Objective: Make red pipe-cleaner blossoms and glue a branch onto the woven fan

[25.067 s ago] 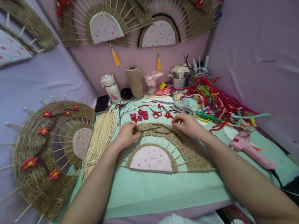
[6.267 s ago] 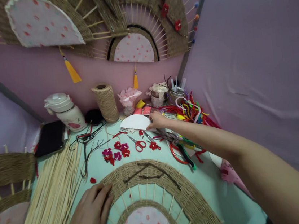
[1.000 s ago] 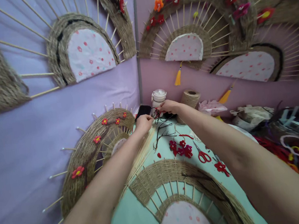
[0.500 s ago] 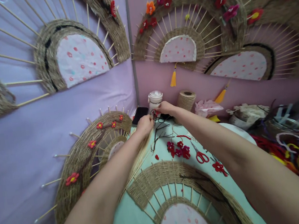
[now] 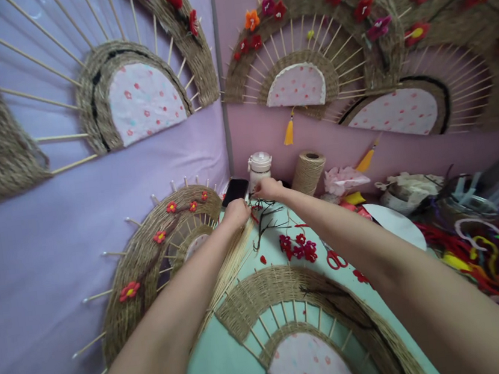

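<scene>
Both my hands reach to the far end of the table, close together with their fingers pinched. My left hand [image 5: 237, 213] is closed over the tip of a bundle of pale thin sticks [image 5: 230, 261]; what it pinches is too small to tell. My right hand [image 5: 268, 189], just in front of a white lidded bottle [image 5: 260, 166], seems to pinch a thin dark strand. Under the fingers lie dark branching twigs [image 5: 264, 229] and small red bits. Nearer lie red and purple flowers [image 5: 300, 250], red-handled scissors [image 5: 335, 259] and a woven twine fan [image 5: 276, 287].
A black phone [image 5: 235, 192] lies left of the bottle, a twine spool [image 5: 309, 173] right of it. Another flowered fan [image 5: 146, 272] leans by the left wall. Colourful pipe cleaners [image 5: 490, 260] heap at the right. Finished woven fans [image 5: 289, 30] hang on the walls.
My left hand has shifted slightly left and down, my right hand slightly down. The dark loops that stood between the fingers now show less. The whole view has turned a little.
</scene>
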A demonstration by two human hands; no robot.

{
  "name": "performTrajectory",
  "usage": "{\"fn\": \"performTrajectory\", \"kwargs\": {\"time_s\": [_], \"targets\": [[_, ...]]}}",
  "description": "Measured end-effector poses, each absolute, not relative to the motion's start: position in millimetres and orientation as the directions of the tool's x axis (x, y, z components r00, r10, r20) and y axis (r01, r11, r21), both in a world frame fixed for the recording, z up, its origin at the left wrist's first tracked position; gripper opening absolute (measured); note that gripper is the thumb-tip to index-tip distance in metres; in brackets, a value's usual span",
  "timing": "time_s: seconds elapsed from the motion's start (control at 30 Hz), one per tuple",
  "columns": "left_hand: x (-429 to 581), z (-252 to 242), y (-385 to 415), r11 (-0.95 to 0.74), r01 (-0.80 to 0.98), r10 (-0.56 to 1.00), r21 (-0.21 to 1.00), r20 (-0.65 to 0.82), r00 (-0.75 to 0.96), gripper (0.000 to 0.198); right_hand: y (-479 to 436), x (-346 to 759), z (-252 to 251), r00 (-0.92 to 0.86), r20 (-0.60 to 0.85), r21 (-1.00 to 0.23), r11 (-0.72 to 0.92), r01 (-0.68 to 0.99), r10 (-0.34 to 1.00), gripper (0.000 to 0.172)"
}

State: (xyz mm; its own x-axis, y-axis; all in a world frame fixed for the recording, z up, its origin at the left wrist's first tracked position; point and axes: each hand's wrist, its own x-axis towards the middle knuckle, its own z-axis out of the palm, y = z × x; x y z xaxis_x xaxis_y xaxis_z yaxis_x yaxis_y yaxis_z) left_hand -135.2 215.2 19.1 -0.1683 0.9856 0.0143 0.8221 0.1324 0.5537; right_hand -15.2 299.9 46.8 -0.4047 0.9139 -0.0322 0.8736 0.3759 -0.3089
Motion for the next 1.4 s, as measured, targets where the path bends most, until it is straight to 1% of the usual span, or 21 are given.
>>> {"fn": "performTrajectory", "kwargs": {"time_s": [0.1, 0.2, 0.27, 0.33, 0.4, 0.47, 0.53, 0.57, 0.6, 0.63, 0.67, 0.77, 0.93, 1.03, 1.13, 1.2, 1.3, 1.4], "targets": [[-139.0, 21.0, 203.2, 0.122, 0.762, 0.988, 0.636, -0.008, -0.152, 0.013, 304.7, -15.7, 49.1, -0.3, -0.003, -0.298, 0.285, 0.911, 0.954, 0.025], [-139.8, 21.0, 188.4, 0.106, 0.654, 0.991, 0.749, -0.028, -0.128, 0.018, 304.8, -13.0, 50.5, -0.268, -0.029, -0.3, 0.248, 0.921, 0.963, 0.028], [-137.8, 20.1, 178.2, 0.099, 0.553, 0.993, 0.827, -0.044, -0.111, 0.02, 299.8, -10.1, 53.5, -0.281, -0.028, -0.305, 0.259, 0.916, 0.959, 0.031], [-133.4, 19.2, 168.4, 0.089, 0.458, 0.994, 0.884, -0.051, -0.094, 0.02, 290.0, -5.2, 59.9, -0.309, 0.008, -0.322, 0.295, 0.9, 0.951, 0.033], [-125.8, 19.3, 158.6, 0.079, 0.327, 0.995, 0.942, -0.055, -0.081, 0.018, 275.4, 3.8, 68.6, -0.349, 0.043, -0.361, 0.34, 0.868, 0.936, 0.029], [-115.1, 21.1, 148.3, 0.083, 0.094, 0.995, 0.992, -0.076, -0.067, 0.017, 256.0, 18.3, 76.4, -0.392, 0.048, -0.42, 0.374, 0.827, 0.919, 0.025], [-101.8, 24.6, 137.6, 0.093, -0.18, 0.994, 0.979, -0.103, -0.043, 0.017, 232.6, 38.2, 80.9, -0.413, 0.034, -0.484, 0.377, 0.79, 0.91, 0.029], [-94.7, 27.0, 132.3, 0.092, -0.267, 0.994, 0.959, -0.104, -0.03, 0.017, 219.9, 49.4, 81.8, -0.427, 0.031, -0.536, 0.376, 0.756, 0.903, 0.032], [-87.5, 29.6, 127.3, 0.094, -0.32, 0.995, 0.943, -0.102, -0.008, 0.017, 207.0, 60.8, 81.8, -0.438, 0.039, -0.661, 0.352, 0.662, 0.898, 0.034], [-80.4, 32.2, 122.7, 0.103, -0.354, 0.994, 0.93, -0.104, 0.016, 0.016, 194.1, 72.1, 81.2, -0.463, 0.04, -0.762, 0.327, 0.559, 0.885, 0.035], [-73.5, 34.7, 118.4, 0.119, -0.371, 0.993, 0.921, -0.111, 0.043, 0.016, 181.6, 82.8, 80.2, -0.481, 0.04, -0.821, 0.303, 0.483, 0.876, 0.034], [-54.6, 40.1, 107.1, 0.147, -0.338, 0.985, 0.929, -0.107, 0.135, 0.019, 149.1, 108.8, 74.9, -0.439, 0.017, -0.898, 0.207, 0.389, 0.898, 0.024], [-29.4, 36.7, 90.7, 0.138, -0.262, 0.969, 0.955, -0.075, 0.236, 0.018, 114.9, 131.6, 67.3, -0.356, 0.0, -0.954, 0.106, 0.28, 0.934, 0.023], [-21.1, 28.7, 85.2, 0.126, -0.225, 0.96, 0.966, -0.062, 0.274, 0.017, 103.4, 138.1, 66.7, -0.333, -0.072, -0.943, 0.044, 0.33, 0.94, 0.02], [-24.7, 18.9, 85.3, 0.069, -0.075, 0.97, 0.995, -0.049, 0.239, 0.017, 99.8, 144.1, 62.8, -0.33, -0.084, -0.916, 0.057, 0.397, 0.94, 0.017], [-33.7, 11.2, 87.8, -0.001, 0.064, 0.988, 0.998, -0.009, 0.154, 0.016, 100.8, 147.9, 56.0, -0.333, -0.076, -0.853, 0.111, 0.51, 0.94, 0.015], [-49.9, -2.0, 92.0, -0.085, 0.243, 0.995, 0.966, 0.068, 0.075, 0.017, 103.5, 149.2, 40.5, -0.334, -0.108, -0.647, 0.189, 0.738, 0.936, 0.01], [-60.4, -14.3, 93.3, -0.138, 0.385, 0.99, 0.913, 0.124, 0.061, 0.016, 104.6, 142.8, 23.5, -0.352, -0.133, -0.458, 0.257, 0.851, 0.927, 0.006]]}}
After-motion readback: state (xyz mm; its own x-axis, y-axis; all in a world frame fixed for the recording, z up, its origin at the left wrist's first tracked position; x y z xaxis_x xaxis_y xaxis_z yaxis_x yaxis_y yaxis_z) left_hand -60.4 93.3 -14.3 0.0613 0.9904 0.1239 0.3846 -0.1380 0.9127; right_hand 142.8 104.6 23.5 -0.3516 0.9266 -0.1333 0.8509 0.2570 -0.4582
